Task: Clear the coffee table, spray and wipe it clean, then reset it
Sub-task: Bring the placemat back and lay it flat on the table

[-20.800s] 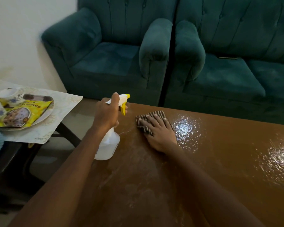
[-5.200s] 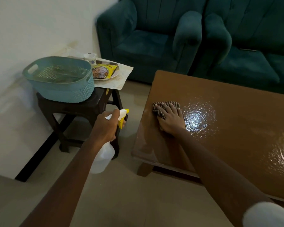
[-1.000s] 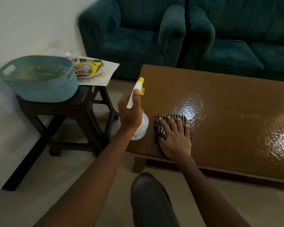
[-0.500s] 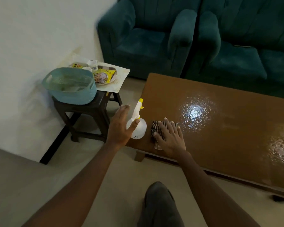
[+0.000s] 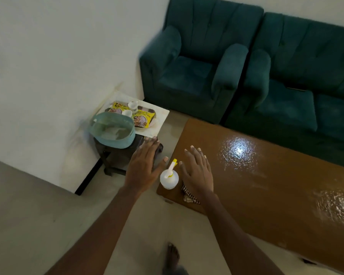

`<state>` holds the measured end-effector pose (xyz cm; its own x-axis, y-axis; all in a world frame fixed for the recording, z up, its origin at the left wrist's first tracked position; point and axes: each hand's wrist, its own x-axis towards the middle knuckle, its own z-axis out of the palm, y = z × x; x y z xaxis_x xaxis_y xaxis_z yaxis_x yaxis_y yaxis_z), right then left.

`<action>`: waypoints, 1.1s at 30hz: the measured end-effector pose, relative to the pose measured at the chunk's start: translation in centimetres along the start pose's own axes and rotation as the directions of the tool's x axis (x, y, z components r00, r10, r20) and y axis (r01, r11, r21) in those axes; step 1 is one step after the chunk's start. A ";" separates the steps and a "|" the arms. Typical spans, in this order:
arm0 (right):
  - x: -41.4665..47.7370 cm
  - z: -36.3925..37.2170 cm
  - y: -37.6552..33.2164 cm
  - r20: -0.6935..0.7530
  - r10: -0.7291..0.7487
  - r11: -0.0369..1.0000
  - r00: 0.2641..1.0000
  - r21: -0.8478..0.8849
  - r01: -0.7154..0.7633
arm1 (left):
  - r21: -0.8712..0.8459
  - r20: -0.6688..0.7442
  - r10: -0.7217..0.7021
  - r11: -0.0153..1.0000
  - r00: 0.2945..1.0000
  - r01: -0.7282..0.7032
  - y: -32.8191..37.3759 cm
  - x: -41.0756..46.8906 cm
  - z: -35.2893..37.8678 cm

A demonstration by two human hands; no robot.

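Observation:
The brown coffee table shines wet under a light glare. A white spray bottle with a yellow trigger stands upright on its near left corner. Right beside it lies the striped cloth, mostly hidden under my right wrist. My left hand hovers left of the bottle with fingers spread, holding nothing. My right hand hovers over the table above the cloth, fingers straight, holding nothing.
A dark stool stands left of the table by the wall, carrying a teal basket and a mat with a tray of yellow snack packets and white cups. Teal sofas stand behind the table. My bare foot is on the floor.
My left hand has let go of the spray bottle, which now stands on the table corner. My right hand has lifted off the cloth. The view has risen and pulled back.

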<state>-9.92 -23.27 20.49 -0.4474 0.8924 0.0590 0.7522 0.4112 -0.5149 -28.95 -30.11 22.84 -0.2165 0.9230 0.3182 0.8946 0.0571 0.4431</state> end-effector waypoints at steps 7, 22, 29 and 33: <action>1.4 -2.5 -6.0 0.073 -0.143 0.989 0.987 -0.037 0.146 | 0.096 -0.023 -0.131 0.987 0.991 0.132 -1.0 2.0 -6.4; 11.6 1.2 -17.5 0.026 -0.213 0.975 0.977 -0.053 0.214 | 0.202 -0.055 -0.151 0.966 0.987 0.159 -12.8 6.7 -15.2; 17.0 4.2 -23.0 -0.063 -0.153 0.987 0.986 -0.065 0.149 | 0.185 -0.035 -0.057 0.981 0.998 0.063 -19.4 11.5 -18.2; 19.4 5.0 -25.2 -0.105 -0.139 0.989 0.985 -0.072 0.132 | 0.189 -0.009 -0.021 0.982 1.000 0.022 -22.0 14.1 -19.4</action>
<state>-39.96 -17.24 30.27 -0.4942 0.8412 0.2197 0.7193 0.5375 -0.4400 -59.31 -25.74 33.86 -0.2383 0.9183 0.3161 0.9474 0.1482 0.2838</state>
